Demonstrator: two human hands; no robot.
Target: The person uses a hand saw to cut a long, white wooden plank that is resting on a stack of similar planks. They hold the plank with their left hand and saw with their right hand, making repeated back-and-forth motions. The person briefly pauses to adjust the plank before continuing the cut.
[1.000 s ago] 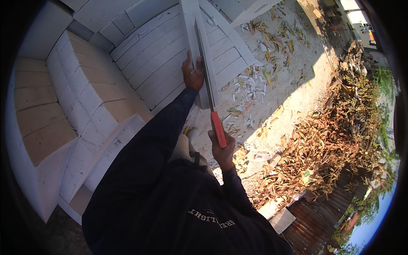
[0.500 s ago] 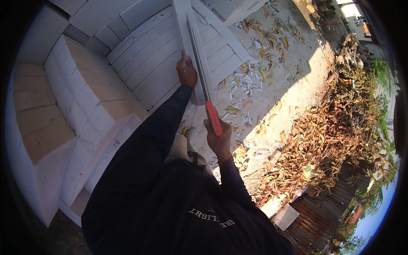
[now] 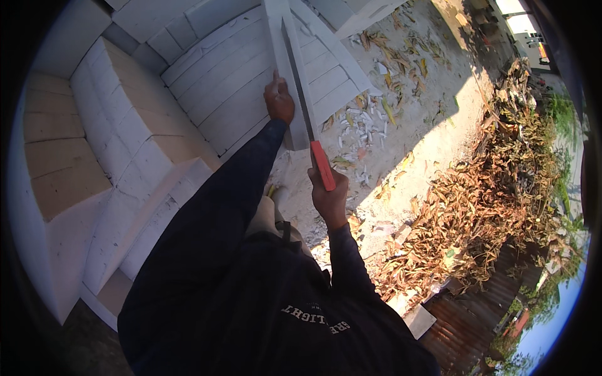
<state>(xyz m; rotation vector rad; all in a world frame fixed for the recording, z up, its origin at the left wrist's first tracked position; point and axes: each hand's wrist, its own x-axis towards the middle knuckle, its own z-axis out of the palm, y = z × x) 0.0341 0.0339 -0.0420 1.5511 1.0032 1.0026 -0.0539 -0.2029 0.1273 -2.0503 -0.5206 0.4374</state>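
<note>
My right hand (image 3: 330,194) is closed around the red handle of a handsaw (image 3: 322,166). The saw's long, narrow blade points away from me along a long white block (image 3: 296,133); how deep it sits in the block I cannot tell. At the block's left edge, my left hand (image 3: 279,101) grips it, one finger stretched forward and the others partly hidden. Beneath lies a flat layer of white blocks (image 3: 219,81) with narrow seams between them.
Stepped stacks of pale blocks (image 3: 135,119) rise at the left, with more at the back. Small white scraps (image 3: 364,125) and leaves litter the sandy ground. A large heap of dry leaves (image 3: 476,200) lies right, beside rusty corrugated metal sheeting (image 3: 467,307).
The saw and my right hand have shifted slightly forward along the block. My left hand keeps its hold on the block, and the whole view has turned a little.
</note>
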